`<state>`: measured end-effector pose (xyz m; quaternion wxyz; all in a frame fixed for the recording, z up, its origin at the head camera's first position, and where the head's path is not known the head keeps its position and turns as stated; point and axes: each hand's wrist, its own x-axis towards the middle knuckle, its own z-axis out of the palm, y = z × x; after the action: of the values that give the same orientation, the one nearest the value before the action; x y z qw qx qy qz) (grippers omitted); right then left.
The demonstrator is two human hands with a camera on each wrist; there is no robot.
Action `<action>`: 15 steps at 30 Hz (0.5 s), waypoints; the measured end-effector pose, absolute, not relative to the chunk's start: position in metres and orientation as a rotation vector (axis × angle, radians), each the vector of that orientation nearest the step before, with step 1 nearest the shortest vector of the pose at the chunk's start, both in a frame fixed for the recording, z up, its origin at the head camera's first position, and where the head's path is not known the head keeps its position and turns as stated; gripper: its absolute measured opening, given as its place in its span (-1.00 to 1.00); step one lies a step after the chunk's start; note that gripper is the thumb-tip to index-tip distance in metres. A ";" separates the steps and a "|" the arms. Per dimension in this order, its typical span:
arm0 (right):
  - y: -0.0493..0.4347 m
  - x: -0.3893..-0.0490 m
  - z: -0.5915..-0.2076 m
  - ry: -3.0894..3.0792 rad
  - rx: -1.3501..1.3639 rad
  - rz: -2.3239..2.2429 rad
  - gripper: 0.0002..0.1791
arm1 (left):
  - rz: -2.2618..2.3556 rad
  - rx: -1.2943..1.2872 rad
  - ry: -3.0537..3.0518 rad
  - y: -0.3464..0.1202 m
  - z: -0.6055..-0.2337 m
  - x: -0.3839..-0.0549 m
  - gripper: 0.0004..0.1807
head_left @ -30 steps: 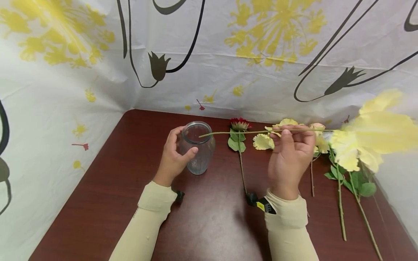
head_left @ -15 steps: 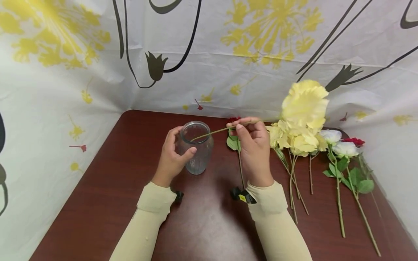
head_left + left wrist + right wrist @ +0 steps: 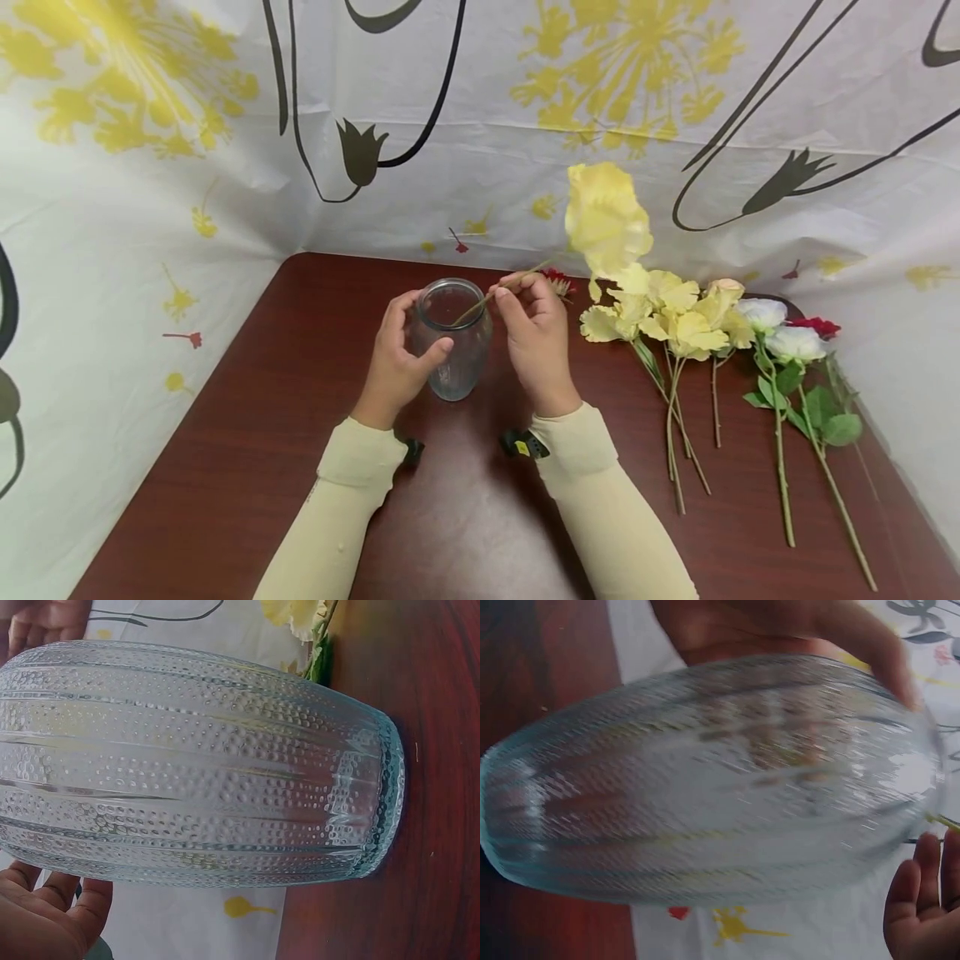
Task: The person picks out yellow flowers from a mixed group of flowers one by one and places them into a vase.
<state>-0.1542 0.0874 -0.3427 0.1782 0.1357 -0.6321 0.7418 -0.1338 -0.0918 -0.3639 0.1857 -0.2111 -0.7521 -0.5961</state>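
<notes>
A clear glass vase (image 3: 463,362) with a ribbed, dotted wall stands upright on the dark red table. My left hand (image 3: 397,358) holds it around the upper body, thumb in front and fingers on the far left side. Between thumb and fingers, my right hand (image 3: 536,346) pinches the thin green stem of a yellow flower (image 3: 606,221). The stem's end slants down into the vase mouth, and the bloom hangs up to the right of the hand. In the right wrist view, the fingers of the right hand (image 3: 930,907) are beside the rim of the vase (image 3: 705,795).
Several yellow flowers (image 3: 686,325) lie right of the right hand. Farther right are white flowers (image 3: 795,343) with leafy stems and a red bloom (image 3: 816,326). Another red flower (image 3: 557,283) lies partly hidden behind the right hand. A patterned sheet (image 3: 465,167) hangs behind the table.
The right hand has moved left toward the vase with the yellow flower, whose bloom swung left and upward. The stem end now slants into the vase mouth. The left hand has stayed on the vase.
</notes>
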 end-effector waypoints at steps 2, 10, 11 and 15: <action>0.083 -0.157 -0.348 -1.810 0.369 2.085 -0.80 | -1.682 -0.595 -2.114 -0.092 -0.365 -0.134 -0.26; 0.095 -0.160 -0.362 -1.947 0.260 2.094 -0.86 | -1.685 -0.609 -2.088 -0.091 -0.367 -0.135 -0.26; 0.100 -0.160 -0.365 -1.987 0.236 2.092 -0.86 | -1.687 -0.609 -2.090 -0.091 -0.367 -0.135 -0.26; 0.126 -0.161 -0.378 -2.185 0.137 2.048 -0.83 | -1.690 -0.615 -2.095 -0.092 -0.367 -0.135 -0.26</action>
<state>-0.1607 0.1257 -0.3781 0.0716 0.0455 -0.7270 0.6814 -0.1348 -0.0923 -0.3673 0.1892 -0.2186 -0.7452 -0.6009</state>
